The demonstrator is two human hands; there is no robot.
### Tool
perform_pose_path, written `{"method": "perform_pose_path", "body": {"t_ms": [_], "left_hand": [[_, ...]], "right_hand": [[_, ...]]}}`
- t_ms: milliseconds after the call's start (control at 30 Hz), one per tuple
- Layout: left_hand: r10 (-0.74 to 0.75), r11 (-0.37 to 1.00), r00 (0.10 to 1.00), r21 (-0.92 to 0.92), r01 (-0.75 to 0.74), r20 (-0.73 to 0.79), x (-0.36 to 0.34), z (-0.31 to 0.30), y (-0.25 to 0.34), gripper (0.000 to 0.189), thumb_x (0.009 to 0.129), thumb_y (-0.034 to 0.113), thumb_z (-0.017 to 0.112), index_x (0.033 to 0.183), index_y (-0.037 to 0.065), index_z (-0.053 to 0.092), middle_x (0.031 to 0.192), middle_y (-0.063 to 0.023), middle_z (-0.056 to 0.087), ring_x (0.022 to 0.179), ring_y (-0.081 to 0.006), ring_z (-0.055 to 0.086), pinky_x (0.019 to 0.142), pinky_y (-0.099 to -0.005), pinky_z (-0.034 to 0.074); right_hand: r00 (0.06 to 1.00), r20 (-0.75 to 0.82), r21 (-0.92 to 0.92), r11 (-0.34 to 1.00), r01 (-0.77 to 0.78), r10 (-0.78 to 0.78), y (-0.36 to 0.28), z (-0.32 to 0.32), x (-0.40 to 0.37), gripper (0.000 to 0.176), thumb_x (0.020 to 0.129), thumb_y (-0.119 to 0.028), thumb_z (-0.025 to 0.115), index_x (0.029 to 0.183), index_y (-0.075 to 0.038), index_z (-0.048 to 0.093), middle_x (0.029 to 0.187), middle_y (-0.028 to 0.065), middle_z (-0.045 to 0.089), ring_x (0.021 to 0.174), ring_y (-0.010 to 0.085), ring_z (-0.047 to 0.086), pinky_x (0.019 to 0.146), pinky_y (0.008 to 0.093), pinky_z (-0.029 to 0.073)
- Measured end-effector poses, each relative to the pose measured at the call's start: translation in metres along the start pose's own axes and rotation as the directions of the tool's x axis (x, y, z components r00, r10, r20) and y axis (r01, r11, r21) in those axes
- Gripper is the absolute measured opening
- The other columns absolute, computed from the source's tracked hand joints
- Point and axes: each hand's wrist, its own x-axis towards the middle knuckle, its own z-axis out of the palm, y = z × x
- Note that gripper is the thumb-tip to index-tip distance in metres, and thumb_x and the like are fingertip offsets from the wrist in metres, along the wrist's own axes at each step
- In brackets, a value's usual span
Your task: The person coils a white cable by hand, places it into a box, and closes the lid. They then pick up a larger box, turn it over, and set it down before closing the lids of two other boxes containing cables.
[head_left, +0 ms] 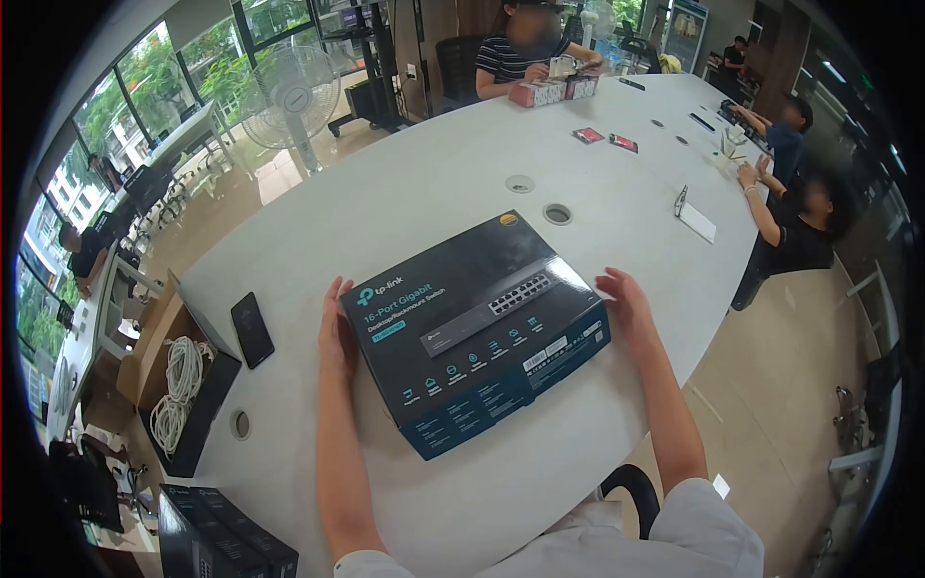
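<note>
A black and teal tp-link box (472, 332), closed and printed "16-Port Gigabit", lies flat on the white table (289, 231) in front of me. My left hand (335, 323) is upright against the box's left side, with its fingers partly hidden behind the edge. At the right side of the box is my right hand (626, 303), its fingers apart and curved toward the corner; whether it touches the box is hard to tell. Neither hand grips anything that I can make out. A black phone (252, 330) lies left of my left hand.
An open box (217, 371) holding white cables (180, 390) stands at the left edge, with more dark boxes (226, 535) below. Round cable holes (558, 214) dot the table. A white stand (696, 220) is at right. Several people sit farther off.
</note>
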Motion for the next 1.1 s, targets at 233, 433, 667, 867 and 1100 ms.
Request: {"method": "perform_pose_path", "body": {"t_ms": [233,433,667,867,1100], "left_hand": [[-0.039,0.995,0.999,0.087,0.040,-0.017,-0.076,0.044,-0.002,0.098,0.083,0.041,0.066,0.156,0.014,0.006,0.153,-0.0121,0.029,0.139,-0.0282,0.035,0.111,-0.0419,0.034],[-0.126,0.985,0.992,0.119,0.128,-0.024,-0.092,0.055,0.007,0.101,0.079,0.028,0.069,0.157,0.014,0.006,0.153,-0.0145,0.030,0.138,-0.0286,0.037,0.107,-0.0399,0.041],[0.045,0.911,0.993,0.412,0.004,-0.109,-0.046,0.029,-0.001,0.086,0.088,0.025,0.067,0.155,0.007,0.015,0.152,-0.0171,0.031,0.136,-0.0283,0.039,0.110,-0.0373,0.036],[0.299,0.823,0.899,0.564,-0.074,-0.319,-0.040,0.012,-0.015,0.046,0.101,0.030,0.048,0.137,0.001,0.044,0.135,-0.0125,0.050,0.122,-0.0239,0.050,0.104,-0.0374,0.038],[0.312,0.770,0.935,0.621,-0.148,-0.165,-0.128,0.014,-0.032,0.043,0.100,0.018,0.045,0.137,-0.003,0.046,0.135,-0.0140,0.052,0.123,-0.0238,0.050,0.106,-0.0349,0.036]], "right_hand": [[0.967,0.243,-0.223,0.975,-0.017,0.072,-0.012,0.038,-0.017,0.086,0.082,-0.046,0.068,0.150,-0.008,0.030,0.150,0.0124,0.037,0.141,0.0249,0.031,0.115,0.0377,0.022],[0.977,0.194,-0.250,0.968,-0.035,0.086,-0.018,0.050,-0.020,0.083,0.083,-0.039,0.067,0.150,-0.007,0.031,0.148,0.0134,0.040,0.139,0.0254,0.033,0.115,0.0363,0.022],[0.986,0.067,-0.361,0.918,0.165,-0.151,0.024,0.043,-0.004,0.080,0.092,-0.034,0.066,0.151,0.000,0.024,0.150,0.0259,0.035,0.141,0.0296,0.033,0.114,0.0370,0.025],[0.970,0.131,-0.525,0.816,0.241,-0.202,0.026,0.045,-0.008,0.082,0.093,-0.033,0.064,0.152,0.002,0.017,0.147,0.0319,0.036,0.140,0.0354,0.036,0.113,0.0358,0.027],[0.957,0.284,-0.553,0.806,0.212,-0.057,-0.006,0.044,-0.024,0.093,0.089,-0.031,0.068,0.155,-0.002,0.009,0.137,0.0267,0.049,0.126,0.0330,0.051,0.107,0.0359,0.035]]}}
